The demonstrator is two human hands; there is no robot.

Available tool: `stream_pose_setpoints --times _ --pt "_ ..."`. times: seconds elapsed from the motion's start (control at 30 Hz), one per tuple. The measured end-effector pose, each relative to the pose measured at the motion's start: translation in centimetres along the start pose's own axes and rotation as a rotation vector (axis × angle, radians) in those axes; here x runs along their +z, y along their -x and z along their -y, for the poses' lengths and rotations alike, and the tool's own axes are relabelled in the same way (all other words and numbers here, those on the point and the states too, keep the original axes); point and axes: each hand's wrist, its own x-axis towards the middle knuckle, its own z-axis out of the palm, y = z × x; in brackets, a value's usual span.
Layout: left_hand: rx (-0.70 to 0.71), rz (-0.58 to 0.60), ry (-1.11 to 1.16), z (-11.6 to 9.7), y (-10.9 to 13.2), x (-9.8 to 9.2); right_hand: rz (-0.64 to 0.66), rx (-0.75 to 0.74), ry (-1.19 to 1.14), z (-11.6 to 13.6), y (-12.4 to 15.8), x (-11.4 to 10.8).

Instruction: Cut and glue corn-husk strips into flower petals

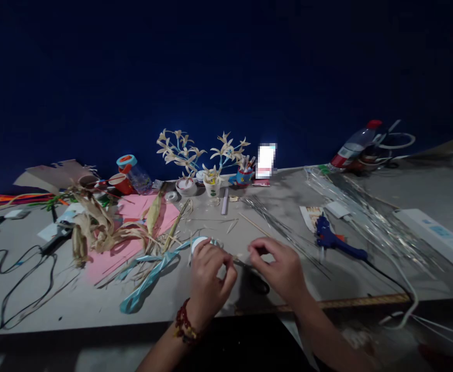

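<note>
My left hand, with a beaded bracelet at the wrist, is curled with thumb and fingers bent together. Its fingertips overlap a round white roll beside a light blue ribbon; whether they grip the roll is hidden. To the right, thumb and forefinger of my right hand pinch together, and anything between them is too small to name. Between both hands lie scissors with a dark handle, partly hidden in shadow. A thin stick rests just beyond my right hand.
Dried corn husks lie on pink paper at left. Husk flowers stand in small pots at the back, near a lit phone. At right are a blue glue gun, wires, a bottle and a power strip.
</note>
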Motion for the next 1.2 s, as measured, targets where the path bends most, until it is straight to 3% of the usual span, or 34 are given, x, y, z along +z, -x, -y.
stream_pose_setpoints --times 0.07,0.23,0.33,0.43,0.6,0.77,1.0,1.2 --pt "-0.015 -0.01 0.002 0.0 -0.1 -0.1 -0.041 0.032 -0.008 -0.2 -0.1 -0.5" --pt "-0.006 0.001 0.009 -0.3 -0.3 0.0 0.196 0.076 -0.176 1.6 0.1 0.0" --pt "0.005 -0.001 0.004 -0.4 -0.2 0.2 0.234 0.055 -0.135 2.3 0.1 0.8" --pt "0.012 -0.01 0.001 -0.2 0.0 0.2 0.21 0.016 -0.065 1.5 0.0 0.6" --pt "-0.037 -0.052 0.006 0.2 0.0 0.0 0.011 0.049 0.027 -0.4 -0.2 -0.8" --pt "-0.024 -0.05 0.028 0.1 -0.1 0.1 0.181 0.058 -0.146 1.3 0.0 0.1" --pt "-0.018 -0.072 0.022 0.3 0.4 0.0 0.039 0.015 -0.027 0.8 -0.2 0.4" --pt "-0.017 -0.066 0.024 0.1 0.2 0.2 0.195 0.024 -0.143 1.4 0.0 0.8"
